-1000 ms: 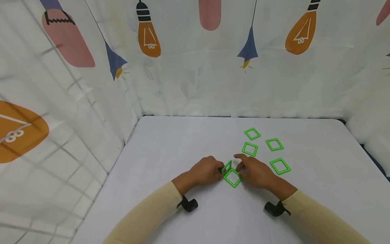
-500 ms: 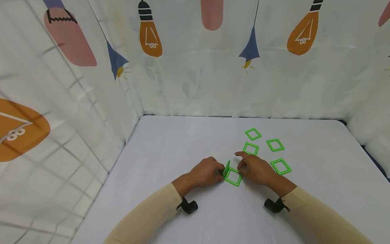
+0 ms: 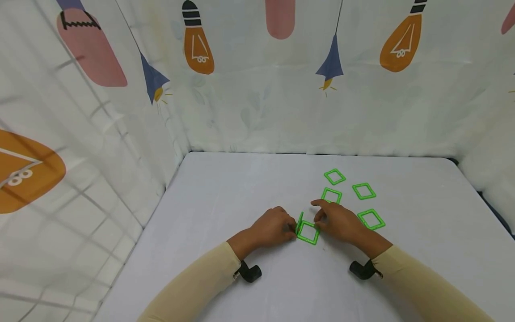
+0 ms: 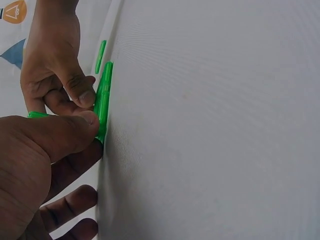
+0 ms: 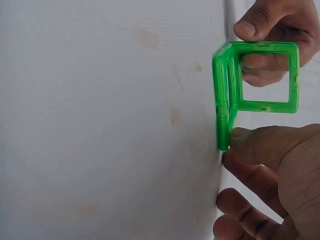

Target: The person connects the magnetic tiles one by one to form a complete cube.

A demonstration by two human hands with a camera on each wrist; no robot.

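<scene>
**Left hand (image 3: 275, 227) and right hand (image 3: 338, 223) hold an upright square (image 5: 295, 80) and a flat square (image 3: 306, 241), edge to edge**

In the head view, the green pair sits on the white table (image 3: 225, 192), right of and below centre. The left hand grips near the upright square's base; the right pinches the flat square's right edge. Four loose green squares (image 3: 377, 226) lie farther right and up.

In the left wrist view, the flat square shows edge-on at left, between both hands.

In the right wrist view, the upright square faces the camera at upper right, left-hand fingers behind it.
</scene>
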